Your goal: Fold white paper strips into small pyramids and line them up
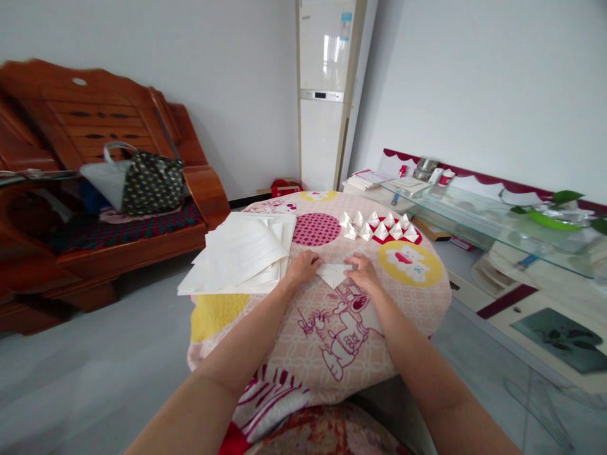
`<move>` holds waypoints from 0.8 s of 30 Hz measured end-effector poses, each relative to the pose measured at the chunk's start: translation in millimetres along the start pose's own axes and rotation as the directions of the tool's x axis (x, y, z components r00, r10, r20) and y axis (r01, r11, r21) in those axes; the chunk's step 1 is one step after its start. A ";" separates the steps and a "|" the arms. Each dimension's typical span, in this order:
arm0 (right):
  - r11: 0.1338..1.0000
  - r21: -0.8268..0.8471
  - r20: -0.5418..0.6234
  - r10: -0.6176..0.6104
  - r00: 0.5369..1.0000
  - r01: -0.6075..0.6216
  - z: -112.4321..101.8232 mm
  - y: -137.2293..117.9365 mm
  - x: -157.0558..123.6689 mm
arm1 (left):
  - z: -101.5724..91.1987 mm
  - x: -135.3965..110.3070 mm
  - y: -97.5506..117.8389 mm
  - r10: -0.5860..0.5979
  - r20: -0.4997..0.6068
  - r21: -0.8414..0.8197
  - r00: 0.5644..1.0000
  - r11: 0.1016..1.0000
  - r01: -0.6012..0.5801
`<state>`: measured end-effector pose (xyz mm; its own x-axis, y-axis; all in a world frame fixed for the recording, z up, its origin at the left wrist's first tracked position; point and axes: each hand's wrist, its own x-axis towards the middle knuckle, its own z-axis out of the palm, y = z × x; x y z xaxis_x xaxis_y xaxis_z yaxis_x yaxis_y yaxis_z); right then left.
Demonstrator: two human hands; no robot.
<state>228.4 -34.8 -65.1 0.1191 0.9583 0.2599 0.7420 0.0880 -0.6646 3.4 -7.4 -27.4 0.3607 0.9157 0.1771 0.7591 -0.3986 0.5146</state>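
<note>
A small piece of folded white paper (334,277) lies on the cloth-covered table, its point turned towards me and a straight band along its far edge. My left hand (302,268) has its fingers closed on the paper's left end. At the right end, my right hand (363,273) grips it between thumb and fingers. Beside my left hand is a stack of white paper sheets (239,253), the top one curled and faintly printed. Several small folded paper pieces (380,231) stand in rows beyond my right hand.
The round table wears a pink patterned tablecloth (303,354). A wooden sofa (104,120) with a dotted bag (154,183) is at the left. To the right stands a glass-topped cabinet (493,221) bearing papers, cups and a green bowl (552,219). A tall white appliance (322,139) fills the corner.
</note>
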 end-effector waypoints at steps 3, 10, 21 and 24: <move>0.999 0.039 -0.014 0.005 1.000 -0.005 -0.3 0.0 -1.9 | -1.4 -0.4 1.6 -0.024 0.014 -0.006 1.000 1.000 0.024; 0.984 0.176 0.024 0.021 0.999 -0.025 -11.6 -4.7 -6.2 | -11.8 -5.7 3.4 0.060 0.161 -0.109 0.985 0.993 -0.043; 0.883 0.449 0.130 0.088 0.988 -0.137 -21.8 -20.1 -13.7 | -11.7 -6.9 3.6 0.107 0.151 -0.348 0.983 0.936 -0.049; 0.853 0.490 0.140 0.128 0.982 -0.181 -22.4 -23.2 -15.5 | -12.2 -7.7 3.7 0.116 0.200 -0.413 0.973 0.910 -0.023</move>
<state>224.1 -57.8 -38.0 0.1197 0.9902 0.0718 0.2875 0.0347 -0.9571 -3.3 -15.3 -16.6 0.5473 0.8345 0.0636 0.4590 -0.3628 0.8110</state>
